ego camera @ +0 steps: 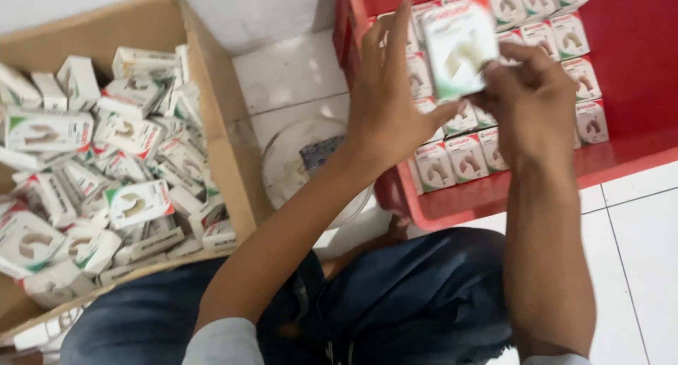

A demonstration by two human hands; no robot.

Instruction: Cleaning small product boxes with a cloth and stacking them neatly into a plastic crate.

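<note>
White card with a green corner and a red band: that is the small box point(458, 45) you hold up above the red plastic crate point(635, 68). Your left hand point(387, 103) clamps one side of the box, fingers stretched long behind it; your right hand point(533, 100) pinches the opposite edge. Under the box, matching boxes point(452, 163) stand packed in neat rows inside the crate. Left of the crate lies a round clear dish point(296, 163) on white tile, and beyond it a brown cardboard carton point(219, 118) heaped with loose boxes.
</note>
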